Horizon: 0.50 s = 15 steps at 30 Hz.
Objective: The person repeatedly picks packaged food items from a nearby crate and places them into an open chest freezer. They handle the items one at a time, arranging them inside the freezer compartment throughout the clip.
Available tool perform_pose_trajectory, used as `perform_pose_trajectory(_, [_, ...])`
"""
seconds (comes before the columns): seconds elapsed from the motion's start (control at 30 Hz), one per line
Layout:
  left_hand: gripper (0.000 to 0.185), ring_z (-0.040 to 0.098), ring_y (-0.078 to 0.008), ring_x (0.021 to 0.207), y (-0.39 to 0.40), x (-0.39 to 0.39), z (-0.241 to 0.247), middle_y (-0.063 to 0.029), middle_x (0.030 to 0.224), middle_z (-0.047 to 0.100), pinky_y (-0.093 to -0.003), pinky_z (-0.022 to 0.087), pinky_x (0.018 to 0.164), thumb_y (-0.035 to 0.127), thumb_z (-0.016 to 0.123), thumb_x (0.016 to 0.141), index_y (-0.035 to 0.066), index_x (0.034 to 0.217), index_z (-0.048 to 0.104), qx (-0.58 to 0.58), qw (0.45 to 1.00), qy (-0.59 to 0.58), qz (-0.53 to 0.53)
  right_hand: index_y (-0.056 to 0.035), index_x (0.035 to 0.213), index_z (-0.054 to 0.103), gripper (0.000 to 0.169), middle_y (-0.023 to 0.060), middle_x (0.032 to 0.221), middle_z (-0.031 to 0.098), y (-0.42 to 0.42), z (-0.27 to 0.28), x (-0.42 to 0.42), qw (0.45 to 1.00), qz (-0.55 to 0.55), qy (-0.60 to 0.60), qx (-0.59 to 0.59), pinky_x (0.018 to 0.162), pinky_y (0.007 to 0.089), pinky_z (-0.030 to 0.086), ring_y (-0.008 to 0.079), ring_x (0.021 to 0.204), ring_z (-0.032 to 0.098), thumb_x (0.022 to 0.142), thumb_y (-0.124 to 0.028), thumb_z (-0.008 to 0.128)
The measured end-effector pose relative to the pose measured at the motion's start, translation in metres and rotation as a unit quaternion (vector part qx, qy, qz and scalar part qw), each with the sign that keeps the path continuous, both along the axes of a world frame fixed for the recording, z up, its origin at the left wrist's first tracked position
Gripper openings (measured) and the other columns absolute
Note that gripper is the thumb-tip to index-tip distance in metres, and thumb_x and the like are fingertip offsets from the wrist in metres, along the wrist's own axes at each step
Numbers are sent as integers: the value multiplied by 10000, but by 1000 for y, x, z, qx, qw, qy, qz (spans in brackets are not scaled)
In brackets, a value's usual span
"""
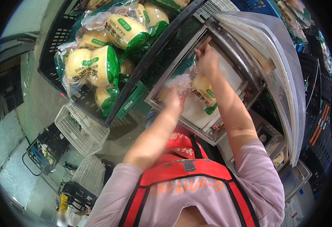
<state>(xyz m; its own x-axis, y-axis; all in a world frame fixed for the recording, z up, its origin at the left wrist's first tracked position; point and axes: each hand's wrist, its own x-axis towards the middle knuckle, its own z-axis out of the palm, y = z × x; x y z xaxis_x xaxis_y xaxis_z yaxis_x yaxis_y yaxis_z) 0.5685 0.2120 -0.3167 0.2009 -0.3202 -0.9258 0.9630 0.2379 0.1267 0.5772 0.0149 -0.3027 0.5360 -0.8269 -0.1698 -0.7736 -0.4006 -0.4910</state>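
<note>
A metal-framed chamber machine, apparently a vacuum sealer (pixel 151 98), stands in front of me with its thick clear lid (pixel 285 71) raised to the right. Inside, on a white plate (pixel 194 116), lies a printed plastic bag (pixel 202 86) of pale yellow buns, its green end towards me. My left hand (pixel 175 101) grips the crinkled clear mouth of the bag near the chamber's left side. Farther up, my right hand (pixel 207 61) pinches the other side of the mouth. Its fingertips are partly hidden by the hand itself.
A black crate (pixel 48 61) piled with similar bagged buns (pixel 126 31) stands at upper left. Below it are a white plastic basket (pixel 82 129) and a green crate (pixel 130 99). More bagged goods (pixel 293 21) lie at upper right. Another person (pixel 75 211) is at lower left.
</note>
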Motion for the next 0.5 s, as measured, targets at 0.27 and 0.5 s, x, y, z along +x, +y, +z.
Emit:
perform_pose_trajectory(0.27, [346, 547, -121, 859, -3, 6, 12, 0, 1071, 557, -214, 462, 723, 361, 367, 939, 140, 1180, 479, 28, 999, -15, -3, -111, 868, 602, 233, 39, 882, 558, -7, 29, 2, 934, 309, -54, -173, 712, 364, 431, 252, 886, 511, 641, -70, 569])
perform_pose_trajectory(0.5, [337, 525, -121, 934, -2, 5, 6, 1, 1148, 518, -230, 453, 760, 351, 363, 942, 147, 1184, 478, 14, 1000, -19, -3, -118, 871, 622, 227, 51, 883, 564, -9, 24, -9, 938, 282, -18, -200, 741, 378, 421, 250, 909, 515, 646, -108, 594])
